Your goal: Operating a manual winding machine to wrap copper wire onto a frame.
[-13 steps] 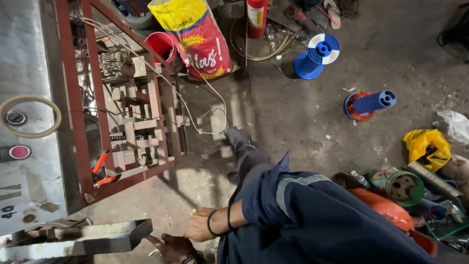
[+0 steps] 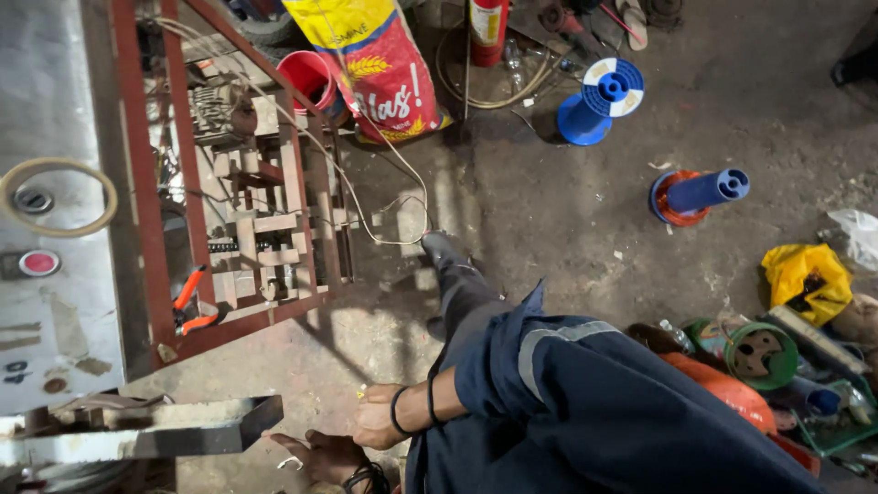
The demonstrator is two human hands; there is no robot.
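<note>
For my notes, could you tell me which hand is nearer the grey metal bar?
Left. The left hand lies just under the cut end of the grey metal bar; the right hand is farther right, clear of it.

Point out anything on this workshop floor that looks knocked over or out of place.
One blue spool lies tipped on its side on the floor, while the other blue spool stands upright. A loose white cable trails off the red metal frame across the floor. Crumpled yellow cloth sits among clutter.

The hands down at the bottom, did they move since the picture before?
Hardly. The right hand sits a touch higher in view, and the left hand shows more below it, close to the metal bar. Neither has taken hold of anything. The blue spools and the sack lie as before.
</note>
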